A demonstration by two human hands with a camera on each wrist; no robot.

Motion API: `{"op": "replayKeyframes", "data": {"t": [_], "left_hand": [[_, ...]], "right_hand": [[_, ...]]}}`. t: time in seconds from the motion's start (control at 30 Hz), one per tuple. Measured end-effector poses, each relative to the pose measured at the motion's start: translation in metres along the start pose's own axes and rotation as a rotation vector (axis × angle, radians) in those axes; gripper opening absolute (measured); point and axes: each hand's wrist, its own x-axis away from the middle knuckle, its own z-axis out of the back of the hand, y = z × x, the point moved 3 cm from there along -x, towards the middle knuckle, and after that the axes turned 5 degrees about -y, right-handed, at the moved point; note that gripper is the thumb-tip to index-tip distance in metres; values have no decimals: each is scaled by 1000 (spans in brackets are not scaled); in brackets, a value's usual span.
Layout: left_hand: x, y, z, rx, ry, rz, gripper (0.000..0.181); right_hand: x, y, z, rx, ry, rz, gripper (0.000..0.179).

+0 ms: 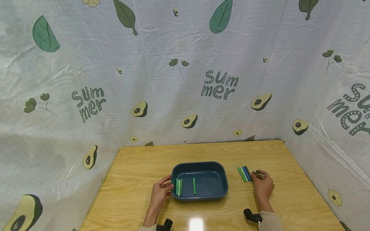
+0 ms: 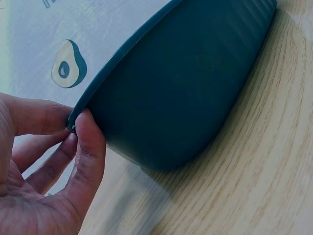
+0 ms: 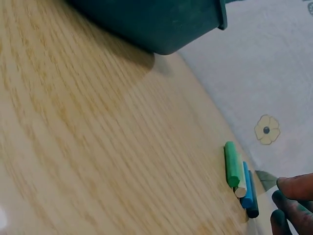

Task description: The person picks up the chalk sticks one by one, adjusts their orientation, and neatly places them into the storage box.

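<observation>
My left hand (image 1: 160, 190) pinches the left rim of a dark blue-green plastic tray (image 1: 202, 198) between thumb and fingers, as the left wrist view shows up close. Inside the tray, a few green chalk-like sticks (image 1: 179, 187) stand side by side at the left wall, and one green stick (image 1: 194, 186) lies apart toward the middle. Right of the tray, green, pale green, blue and dark sticks (image 1: 244, 173) lie in a row on the table. My right hand (image 1: 262, 186) is at the dark end of that row, its fingers bent loosely, with no stick visible between them.
The wooden table (image 1: 138, 166) carries the tray near its middle. A printed cloth (image 1: 162, 96) with leaves and avocados hangs behind and along both sides. Black wrist devices (image 1: 252, 215) are strapped to both forearms. Light glares off the table's front.
</observation>
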Motion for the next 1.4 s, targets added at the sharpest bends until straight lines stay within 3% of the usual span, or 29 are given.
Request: {"op": "replayKeyframes", "data": {"t": [1.1, 1.4], "left_hand": [[-3, -6, 2, 16, -25, 3, 48], [1, -1, 1, 6, -27, -3, 48]], "right_hand": [[4, 1, -14, 153, 22, 23, 35], [7, -1, -11, 181, 50, 82, 30]]}}
